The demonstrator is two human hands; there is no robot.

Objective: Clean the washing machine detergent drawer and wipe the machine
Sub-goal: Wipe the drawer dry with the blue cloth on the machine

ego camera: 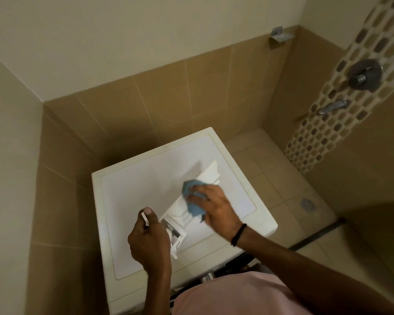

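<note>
The white detergent drawer (206, 176) lies removed on top of the white washing machine (134, 192), running diagonally from near left to far right. My left hand (149, 241) grips the drawer's front panel at its near end, thumb up along the panel's edge. My right hand (214, 206) holds a bunched blue cloth (191, 196) and presses it onto the middle of the drawer. A black band sits on my right wrist.
The machine stands in a tan-tiled corner, walls close behind and to the left. To the right lies a tiled shower floor with a round drain (307, 204), and a shower valve (364, 75) on the mosaic strip. A small metal shelf (280, 36) hangs on the back wall.
</note>
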